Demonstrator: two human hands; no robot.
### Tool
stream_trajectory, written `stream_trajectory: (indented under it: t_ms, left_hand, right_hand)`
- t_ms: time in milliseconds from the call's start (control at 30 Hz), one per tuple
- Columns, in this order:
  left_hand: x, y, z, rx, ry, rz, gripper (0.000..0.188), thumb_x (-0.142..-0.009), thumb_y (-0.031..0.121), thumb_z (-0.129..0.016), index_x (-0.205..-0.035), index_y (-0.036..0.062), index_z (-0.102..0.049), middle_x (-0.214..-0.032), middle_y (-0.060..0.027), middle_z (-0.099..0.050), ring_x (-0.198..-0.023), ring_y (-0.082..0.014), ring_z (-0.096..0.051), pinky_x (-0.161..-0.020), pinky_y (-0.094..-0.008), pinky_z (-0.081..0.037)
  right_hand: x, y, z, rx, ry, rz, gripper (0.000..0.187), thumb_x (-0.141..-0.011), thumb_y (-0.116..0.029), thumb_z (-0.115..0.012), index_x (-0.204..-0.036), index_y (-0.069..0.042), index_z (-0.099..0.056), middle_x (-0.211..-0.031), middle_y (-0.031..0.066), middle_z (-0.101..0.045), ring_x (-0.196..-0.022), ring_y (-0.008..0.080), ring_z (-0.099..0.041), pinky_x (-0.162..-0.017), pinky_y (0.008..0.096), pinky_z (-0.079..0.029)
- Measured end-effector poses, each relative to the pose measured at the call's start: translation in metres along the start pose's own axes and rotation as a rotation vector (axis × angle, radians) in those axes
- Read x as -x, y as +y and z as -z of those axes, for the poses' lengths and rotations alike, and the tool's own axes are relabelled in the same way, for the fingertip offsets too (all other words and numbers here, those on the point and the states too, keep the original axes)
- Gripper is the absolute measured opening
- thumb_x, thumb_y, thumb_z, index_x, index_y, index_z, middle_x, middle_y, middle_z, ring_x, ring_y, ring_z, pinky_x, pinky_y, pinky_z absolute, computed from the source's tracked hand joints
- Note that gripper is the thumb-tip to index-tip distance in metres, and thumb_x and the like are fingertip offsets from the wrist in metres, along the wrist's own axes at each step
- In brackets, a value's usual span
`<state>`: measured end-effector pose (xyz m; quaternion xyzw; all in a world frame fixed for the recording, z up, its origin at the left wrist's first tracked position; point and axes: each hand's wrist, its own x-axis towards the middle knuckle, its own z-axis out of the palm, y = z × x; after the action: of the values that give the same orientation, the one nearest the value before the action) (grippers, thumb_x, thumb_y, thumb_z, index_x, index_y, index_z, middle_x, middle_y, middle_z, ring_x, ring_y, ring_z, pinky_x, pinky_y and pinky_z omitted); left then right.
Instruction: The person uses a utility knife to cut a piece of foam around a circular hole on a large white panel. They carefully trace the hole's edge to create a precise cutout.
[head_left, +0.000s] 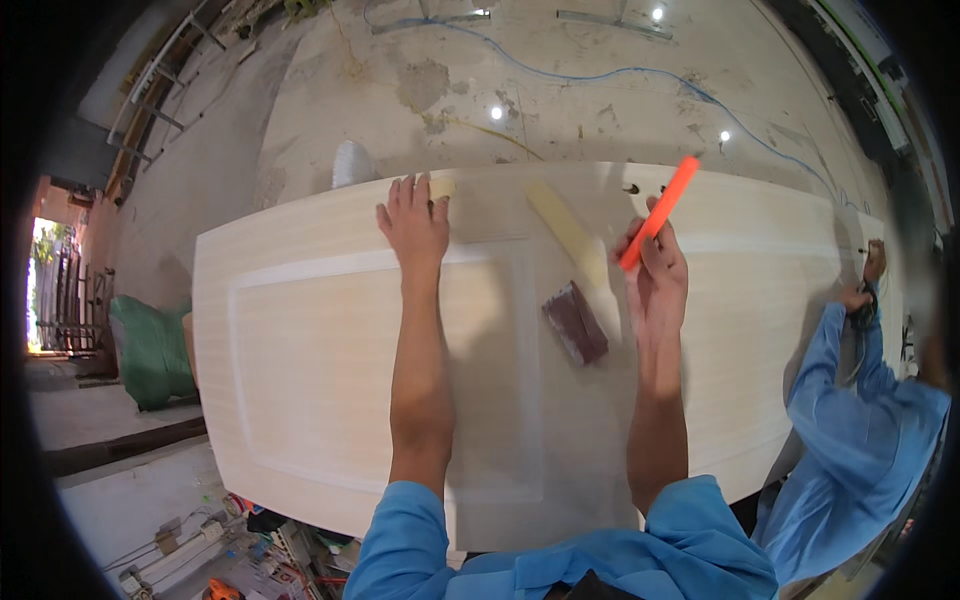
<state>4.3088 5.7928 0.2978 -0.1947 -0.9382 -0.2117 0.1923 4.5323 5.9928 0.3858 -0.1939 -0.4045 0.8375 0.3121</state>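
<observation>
A long pale wooden door panel (330,370) with recessed frame lines lies flat before me. My left hand (415,222) rests on its far edge, fingers stretched and slightly apart, beside a small yellowish patch (443,188). Raised over the panel, my right hand (655,265) grips a bright orange stick-shaped tool (662,212) with a small dark tip; its exact kind is unclear. Between my forearms lies a dark maroon block wrapped in what looks like sandpaper (577,323). A pale yellow strip (565,228) lies slanted just beyond it.
At the right end, a co-worker in blue sleeves (850,410) holds a dark tool (862,310) at the panel's edge. Small dark holes (632,189) mark the far edge. A blue hose (590,76) crosses the floor. A green sack (150,350) stands left; clutter (290,560) lies below.
</observation>
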Motion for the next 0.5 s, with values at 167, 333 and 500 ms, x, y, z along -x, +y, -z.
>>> stream_trajectory:
  t_ms: [167, 333, 500]
  left_hand:
    - [-0.001, 0.001, 0.002, 0.153, -0.029, 0.103, 0.036, -0.097, 0.026, -0.066, -0.127, 0.0071, -0.066, -0.117, -0.0122, -0.068, -0.112, -0.0318, -0.060, -0.100, -0.0466, -0.044]
    - [-0.007, 0.012, 0.026, 0.755, -0.058, 0.395, 0.037, -0.105, 0.033, -0.059, -0.121, -0.0002, -0.063, -0.096, -0.0135, -0.072, -0.087, -0.0220, -0.069, -0.073, -0.0344, -0.051]
    - [-0.008, 0.013, 0.039, 1.187, -0.346, 0.637, 0.036, -0.108, 0.032, -0.055, -0.122, -0.0011, -0.062, -0.089, -0.0092, -0.071, -0.081, -0.0102, -0.066, -0.066, -0.0265, -0.050]
  right_hand:
    - [-0.079, 0.031, -0.025, 0.052, -0.127, 0.045, 0.025, -0.102, -0.005, -0.058, -0.125, 0.003, -0.050, -0.095, 0.0121, -0.063, -0.085, 0.0186, -0.063, -0.078, 0.0346, -0.050]
    - [-0.098, 0.053, -0.047, 0.406, -0.224, 0.124, 0.020, -0.105, -0.015, -0.059, -0.110, 0.002, -0.051, -0.084, 0.0106, -0.065, -0.072, 0.0172, -0.062, -0.069, 0.0318, -0.050]
    - [-0.092, 0.060, -0.056, 0.402, -0.330, -0.078, 0.024, -0.104, -0.020, -0.061, -0.109, 0.001, -0.050, -0.082, 0.0091, -0.065, -0.070, 0.0140, -0.061, -0.064, 0.0266, -0.049]
